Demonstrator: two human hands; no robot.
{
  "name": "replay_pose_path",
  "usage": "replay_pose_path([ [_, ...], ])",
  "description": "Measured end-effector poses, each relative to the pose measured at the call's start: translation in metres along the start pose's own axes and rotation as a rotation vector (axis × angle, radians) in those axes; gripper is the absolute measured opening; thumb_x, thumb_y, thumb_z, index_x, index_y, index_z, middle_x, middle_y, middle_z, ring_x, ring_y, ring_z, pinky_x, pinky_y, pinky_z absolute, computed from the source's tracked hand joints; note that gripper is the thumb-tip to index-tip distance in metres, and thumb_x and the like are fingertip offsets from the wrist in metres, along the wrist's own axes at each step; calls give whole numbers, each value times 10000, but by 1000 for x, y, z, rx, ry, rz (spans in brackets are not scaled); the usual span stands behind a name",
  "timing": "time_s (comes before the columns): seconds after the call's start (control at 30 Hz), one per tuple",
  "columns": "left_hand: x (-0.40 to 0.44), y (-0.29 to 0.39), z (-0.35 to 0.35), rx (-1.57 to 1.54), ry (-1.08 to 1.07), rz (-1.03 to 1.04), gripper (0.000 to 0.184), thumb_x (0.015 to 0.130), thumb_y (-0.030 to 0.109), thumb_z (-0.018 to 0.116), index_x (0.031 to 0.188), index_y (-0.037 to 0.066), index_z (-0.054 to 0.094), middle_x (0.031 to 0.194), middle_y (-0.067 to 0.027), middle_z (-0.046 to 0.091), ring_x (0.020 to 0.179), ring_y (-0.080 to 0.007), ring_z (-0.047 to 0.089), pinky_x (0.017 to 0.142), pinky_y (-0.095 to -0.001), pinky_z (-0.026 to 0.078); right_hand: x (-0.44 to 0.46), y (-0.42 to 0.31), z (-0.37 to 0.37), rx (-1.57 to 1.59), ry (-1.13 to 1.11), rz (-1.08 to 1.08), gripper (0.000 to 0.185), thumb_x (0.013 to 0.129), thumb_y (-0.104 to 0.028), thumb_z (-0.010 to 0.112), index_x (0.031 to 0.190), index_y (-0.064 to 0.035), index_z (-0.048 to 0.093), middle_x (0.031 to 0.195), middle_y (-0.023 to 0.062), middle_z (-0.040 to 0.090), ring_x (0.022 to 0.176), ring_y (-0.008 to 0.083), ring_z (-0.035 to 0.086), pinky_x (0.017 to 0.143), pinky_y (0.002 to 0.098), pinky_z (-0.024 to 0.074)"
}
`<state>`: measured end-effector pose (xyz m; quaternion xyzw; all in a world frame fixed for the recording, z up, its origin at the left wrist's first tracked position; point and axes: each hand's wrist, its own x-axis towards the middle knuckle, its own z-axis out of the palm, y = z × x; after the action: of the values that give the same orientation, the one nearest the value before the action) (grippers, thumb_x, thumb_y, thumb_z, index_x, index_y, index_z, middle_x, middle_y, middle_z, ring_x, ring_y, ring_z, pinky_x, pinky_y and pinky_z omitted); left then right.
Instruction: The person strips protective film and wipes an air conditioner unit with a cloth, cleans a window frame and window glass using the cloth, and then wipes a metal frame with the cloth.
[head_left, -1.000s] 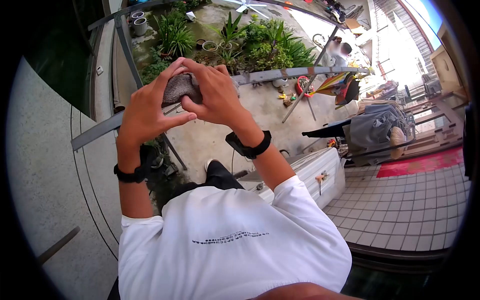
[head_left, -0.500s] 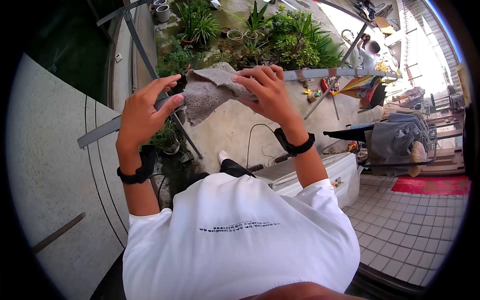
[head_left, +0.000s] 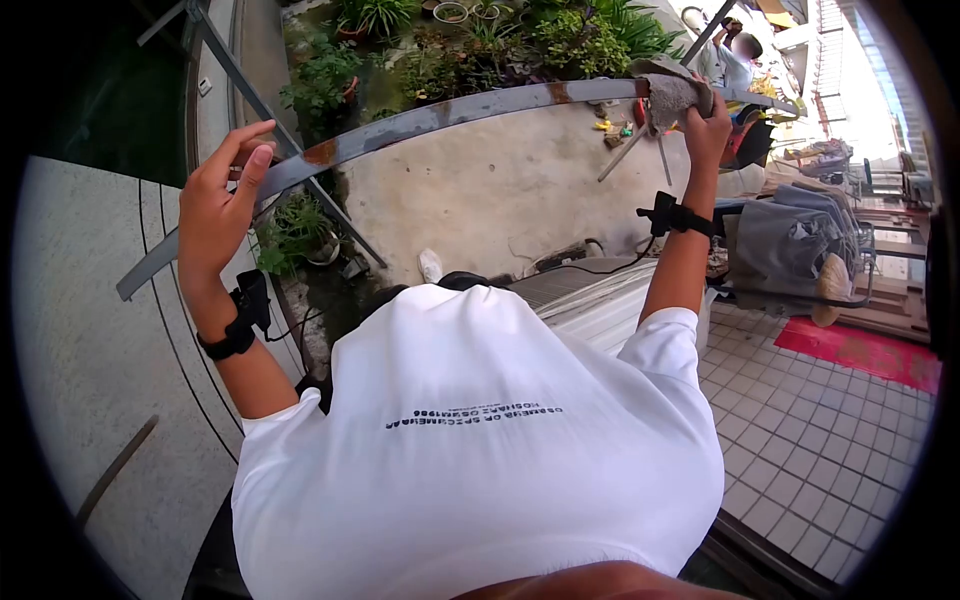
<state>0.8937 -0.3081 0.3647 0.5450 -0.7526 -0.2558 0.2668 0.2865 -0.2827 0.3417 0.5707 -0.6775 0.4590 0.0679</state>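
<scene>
A grey cloth [head_left: 672,97] is draped over the metal rail [head_left: 450,110] toward its right end. My right hand [head_left: 708,128] grips this cloth against the rail, its arm stretched out. At the left, my left hand [head_left: 225,195] is raised beside the rail near a rusty patch, fingers apart and slightly curled, with nothing in it. Both wrists wear black straps. The rail has rusty spots and runs in a curve between the two hands.
Green plants [head_left: 590,40] grow beyond the rail. Grey clothes [head_left: 790,240] hang on a rack at the right, above a red mat [head_left: 860,352]. Another person [head_left: 735,60] stands at the upper right. A white ridged surface [head_left: 600,310] lies below the rail.
My right hand has moved far right along the rail with the cloth. My left hand has come away from the cloth and stays at the left. The view has shifted.
</scene>
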Motion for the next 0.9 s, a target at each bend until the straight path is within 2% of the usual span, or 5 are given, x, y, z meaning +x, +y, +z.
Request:
replay_pose_path([
  [0.17,10,31,25,405,101,-193,523,996,586,468,1355,231,608,1006,-74,744,840,-229,725,738,-344,529,-1,-36,28,44,-169,-107,491,748,-43,492,1186,-81,709,1055,184,711,903,327,685,927,355,505],
  [0.4,18,40,40,338,173,-177,671,931,682,494,1423,229,549,1088,-89,734,937,-300,716,771,-404,540,-28,-210,83,-27,-658,-325,458,713,-284,574,1093,-73,717,841,181,703,798,374,673,729,448,538],
  [0.5,21,49,57,297,301,206,973,865,684,598,1601,202,181,1355,-135,605,1117,-388,643,859,-480,546,-45,-259,131,65,-763,-527,500,721,-292,577,1154,-65,679,799,183,678,737,385,645,676,470,509],
  [0.63,23,63,76,45,243,507,1222,746,681,737,1610,110,88,1512,-220,416,1355,-432,446,1046,-499,454,-48,-289,161,321,-897,-603,378,724,-286,609,1021,-58,658,763,157,678,682,389,630,613,468,505],
  [0.9,43,129,114,180,313,559,1365,659,602,836,1601,60,10,1623,-268,129,1478,-489,196,1159,-540,328,-34,-241,157,987,-700,-272,378,898,-156,636,1242,-3,606,1092,115,705,959,178,652,841,310,508],
])
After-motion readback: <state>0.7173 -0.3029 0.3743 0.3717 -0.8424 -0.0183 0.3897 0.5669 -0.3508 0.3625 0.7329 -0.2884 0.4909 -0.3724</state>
